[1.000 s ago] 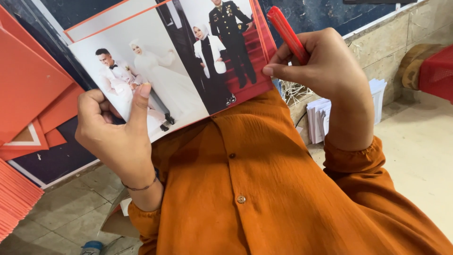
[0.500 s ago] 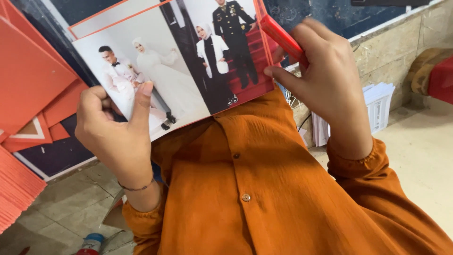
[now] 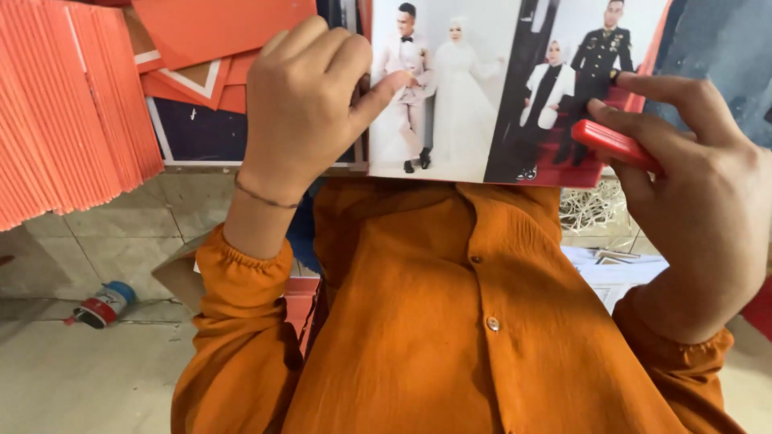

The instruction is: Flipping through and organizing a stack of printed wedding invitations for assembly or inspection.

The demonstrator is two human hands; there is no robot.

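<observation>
The left hand pinches the photo sheet's left edge, thumb on the print; the right hand clamps a red tool against its right edge.

A pale tiled floor carries everything. On it lies a small can with a red label and blue end, tipped on its side. Well right of the can, white paper sheets lie in a loose pile.

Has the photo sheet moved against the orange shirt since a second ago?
Cannot tell. The camera shifted; the photo sheet sits just above the orange shirt collar as before, between left hand and right hand.
</observation>
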